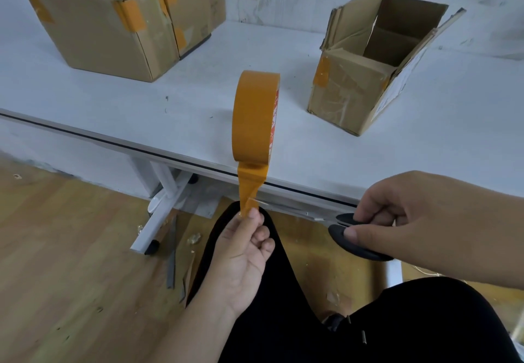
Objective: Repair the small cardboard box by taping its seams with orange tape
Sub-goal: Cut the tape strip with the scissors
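Observation:
An orange tape roll stands on edge near the front of the white table. A short strip of tape runs down from it to my left hand, which pinches the strip's end below the table edge. My right hand grips black-handled scissors, their blades pointing left toward the strip. The small cardboard box sits open-topped on the table to the right, worn, with an orange tape patch on its left corner.
Two larger cardboard boxes with orange tape patches stand at the back left against the white wall. My black-trousered legs fill the lower middle. Under the table are its white frame, wooden floor and tape scraps.

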Tool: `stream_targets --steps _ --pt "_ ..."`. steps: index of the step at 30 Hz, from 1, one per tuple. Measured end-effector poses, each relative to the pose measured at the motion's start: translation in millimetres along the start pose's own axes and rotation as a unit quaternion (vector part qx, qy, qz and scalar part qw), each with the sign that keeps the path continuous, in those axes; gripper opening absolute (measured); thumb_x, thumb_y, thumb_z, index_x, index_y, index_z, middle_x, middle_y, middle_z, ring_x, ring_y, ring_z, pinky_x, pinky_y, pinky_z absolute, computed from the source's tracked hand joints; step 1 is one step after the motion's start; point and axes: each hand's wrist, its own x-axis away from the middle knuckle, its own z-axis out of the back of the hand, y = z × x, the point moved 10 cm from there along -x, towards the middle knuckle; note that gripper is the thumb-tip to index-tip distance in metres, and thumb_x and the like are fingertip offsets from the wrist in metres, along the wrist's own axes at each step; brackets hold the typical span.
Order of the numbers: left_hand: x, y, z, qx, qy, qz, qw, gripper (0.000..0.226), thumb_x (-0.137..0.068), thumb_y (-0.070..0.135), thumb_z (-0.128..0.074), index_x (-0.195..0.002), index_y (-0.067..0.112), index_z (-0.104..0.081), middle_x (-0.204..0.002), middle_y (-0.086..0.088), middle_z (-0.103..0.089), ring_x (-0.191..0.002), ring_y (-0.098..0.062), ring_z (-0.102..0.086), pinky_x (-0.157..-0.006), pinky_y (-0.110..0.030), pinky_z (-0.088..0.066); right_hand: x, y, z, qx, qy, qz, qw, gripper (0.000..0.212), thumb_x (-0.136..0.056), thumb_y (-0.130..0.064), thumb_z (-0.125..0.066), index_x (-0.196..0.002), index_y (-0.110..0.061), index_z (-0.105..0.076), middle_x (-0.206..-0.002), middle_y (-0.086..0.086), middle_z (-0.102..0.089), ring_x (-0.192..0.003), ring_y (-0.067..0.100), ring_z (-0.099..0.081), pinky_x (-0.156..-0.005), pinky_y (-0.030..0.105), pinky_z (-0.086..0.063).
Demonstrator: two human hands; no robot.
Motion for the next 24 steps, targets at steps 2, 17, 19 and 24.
stream_targets --steps 2,17,19,24 --pt "4 -4 0 -0.001 -0.005 -0.004 1.000 0.036 -0.046 0.027 -0.094 -0.068 0.019 -0.066 -0.068 0.004 -0.055 -0.053 -0.006 -0.047 -0.050 -0.020 -0.044 0 3 -2 -0.001 -0.003 -0.003 1.000 0.026 -0.072 -0.057 -0.062 -0.080 -0.032 -0.062 -0.066 -0.027 -0.065 -0.048 -0.012 -0.053 -0.053 0.013 -0.035" --pt "3 -6 1 -0.018 0.011 -0.036 0.999 0.042 -0.044 0.031 -0.094 -0.068 0.019 -0.061 -0.069 0.005 -0.054 -0.051 -0.006 -0.045 -0.051 -0.020 -0.044 -4 -9 1 0.062 0.016 0.014 0.998 0.029 -0.079 -0.056 -0.060 -0.083 -0.028 -0.064 -0.076 -0.009 -0.071 -0.069 0.004 -0.062 -0.069 0.025 -0.052" --pt "3 -5 0 -0.021 0.010 -0.038 0.999 0.041 -0.043 0.031 -0.094 -0.067 0.019 -0.062 -0.069 0.005 -0.055 -0.051 -0.006 -0.045 -0.051 -0.020 -0.044 -5 -13 1 0.077 0.014 0.015 0.997 0.032 -0.080 -0.056 -0.059 -0.083 -0.025 -0.067 -0.079 -0.005 -0.073 -0.073 0.009 -0.065 -0.077 0.033 -0.055" --pt "1 -4 0 -0.028 0.008 -0.045 0.999 0.039 -0.042 0.031 -0.094 -0.064 0.019 -0.064 -0.068 0.005 -0.055 -0.050 -0.006 -0.046 -0.050 -0.020 -0.044 -7 -19 5 0.116 0.028 0.020 0.993 0.040 -0.081 -0.055 -0.058 -0.085 -0.018 -0.072 -0.086 0.001 -0.075 -0.080 0.016 -0.069 -0.080 0.038 -0.056"
